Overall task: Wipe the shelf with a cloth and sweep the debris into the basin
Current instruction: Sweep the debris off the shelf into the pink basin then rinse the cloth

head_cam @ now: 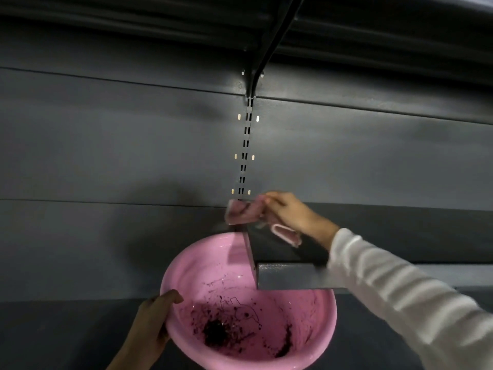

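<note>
A dark grey metal shelf [293, 279] juts out from the back panel at centre right. My right hand [290, 213] grips a crumpled pink cloth [244, 213] at the shelf's back left corner, against the slotted upright. Under the shelf's left end, a pink plastic basin [202, 265] is tilted toward me, with dark crumbs and dirt [221, 332] lying in its bottom. My left hand [153, 324] holds the basin by its left rim, thumb over the edge.
The grey back panel [106, 156] fills the view, with a slotted upright [246, 145] running down its middle. Another shelf's underside and bracket [269, 44] hang overhead.
</note>
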Action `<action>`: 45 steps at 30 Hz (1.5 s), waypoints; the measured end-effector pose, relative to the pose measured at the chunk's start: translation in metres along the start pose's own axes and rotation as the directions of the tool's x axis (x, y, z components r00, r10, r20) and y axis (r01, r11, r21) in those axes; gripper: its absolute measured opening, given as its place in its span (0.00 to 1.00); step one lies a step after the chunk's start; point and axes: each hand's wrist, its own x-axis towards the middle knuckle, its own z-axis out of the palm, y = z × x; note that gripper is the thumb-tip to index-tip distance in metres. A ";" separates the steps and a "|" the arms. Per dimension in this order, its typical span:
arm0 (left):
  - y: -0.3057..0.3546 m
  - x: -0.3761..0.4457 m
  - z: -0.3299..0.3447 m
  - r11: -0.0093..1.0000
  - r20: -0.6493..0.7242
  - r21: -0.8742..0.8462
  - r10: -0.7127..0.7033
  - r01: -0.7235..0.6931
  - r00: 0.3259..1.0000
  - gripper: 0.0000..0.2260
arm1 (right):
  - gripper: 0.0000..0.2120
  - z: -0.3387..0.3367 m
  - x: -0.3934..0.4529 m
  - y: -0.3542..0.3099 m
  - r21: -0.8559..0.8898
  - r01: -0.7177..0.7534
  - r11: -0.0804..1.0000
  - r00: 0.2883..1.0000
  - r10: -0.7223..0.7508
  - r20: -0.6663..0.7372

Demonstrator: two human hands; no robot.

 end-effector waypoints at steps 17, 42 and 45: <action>-0.009 0.013 0.025 0.997 0.058 0.033 -0.071 0.069 0.996 0.08 | 0.21 -0.004 -0.037 0.026 -0.232 0.170 0.958 0.854 -0.025 0.520; -0.011 0.015 0.042 0.995 0.027 -0.001 -0.095 0.095 0.995 0.07 | 0.12 -0.101 -0.091 0.105 -0.206 -0.170 0.964 0.965 0.206 0.165; -0.014 0.012 0.044 0.994 0.060 0.004 -0.109 0.109 0.992 0.10 | 0.13 -0.073 -0.082 0.071 -0.177 -0.112 0.978 0.928 0.166 0.333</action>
